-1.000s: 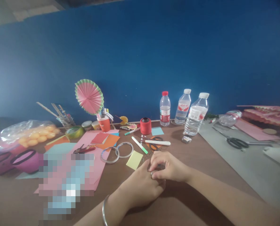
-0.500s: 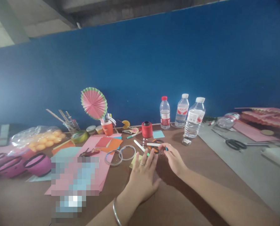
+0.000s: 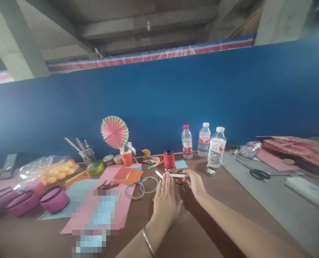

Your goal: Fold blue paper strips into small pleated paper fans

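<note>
A white pen (image 3: 177, 175) is laid on the brown bench (image 3: 229, 186) between the left hand (image 3: 164, 206) and the right hand (image 3: 197, 184), its right end met by the right fingertips. The step in hand is judged to be the pen's handling; for a lift, a firm pinch kept clear of the one orange-handled pair of scissors (image 3: 179, 182) just beside it would be called for. From the left, three dark-rimmed pink holders (image 3: 54, 199) are seen, then one clear bag (image 3: 34, 170) of yellow balls (image 3: 57, 173), too blurred to be counted. One pleated fan (image 3: 114, 132) is stood above one orange cup (image 3: 126, 158), and two pale rings (image 3: 135, 199) are overlapped. The left hand is laid flat, fingers straight and together, with nothing seen gripped. Beyond it one red spool (image 3: 169, 160) is set. The right hand is curled, thumb and fingers nearly together; whether the pen is gripped cannot be told. Farther right, three upright bottles (image 3: 187, 147), one lying bottle (image 3: 250, 148) and one dark-handled pair of scissors (image 3: 259, 174) are counted.
</note>
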Demonstrator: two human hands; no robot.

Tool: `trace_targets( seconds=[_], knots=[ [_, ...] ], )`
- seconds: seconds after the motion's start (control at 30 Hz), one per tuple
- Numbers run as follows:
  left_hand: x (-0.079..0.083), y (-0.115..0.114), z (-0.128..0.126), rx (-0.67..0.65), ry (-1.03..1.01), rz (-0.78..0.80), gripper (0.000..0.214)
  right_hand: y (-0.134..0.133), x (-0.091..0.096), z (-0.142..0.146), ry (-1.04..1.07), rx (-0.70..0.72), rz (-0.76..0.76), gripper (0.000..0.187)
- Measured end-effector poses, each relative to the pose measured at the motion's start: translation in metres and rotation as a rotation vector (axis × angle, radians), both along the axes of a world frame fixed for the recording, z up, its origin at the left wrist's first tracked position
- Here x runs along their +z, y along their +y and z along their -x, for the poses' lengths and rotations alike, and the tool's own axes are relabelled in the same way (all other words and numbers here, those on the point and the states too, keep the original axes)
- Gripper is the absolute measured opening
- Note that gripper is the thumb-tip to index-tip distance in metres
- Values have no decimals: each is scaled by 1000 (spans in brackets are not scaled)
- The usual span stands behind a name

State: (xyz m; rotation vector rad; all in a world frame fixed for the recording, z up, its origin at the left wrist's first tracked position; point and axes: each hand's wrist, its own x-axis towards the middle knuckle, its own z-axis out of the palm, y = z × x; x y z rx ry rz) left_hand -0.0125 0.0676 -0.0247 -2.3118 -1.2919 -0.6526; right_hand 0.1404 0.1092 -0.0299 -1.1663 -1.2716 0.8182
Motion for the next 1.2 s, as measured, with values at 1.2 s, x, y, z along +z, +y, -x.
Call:
trace_targets(
  seconds=[1.2],
  knots=[
    [-10,77,1,-332,-1606,927,26,4,2,21,-95,296,42,27]
  ],
)
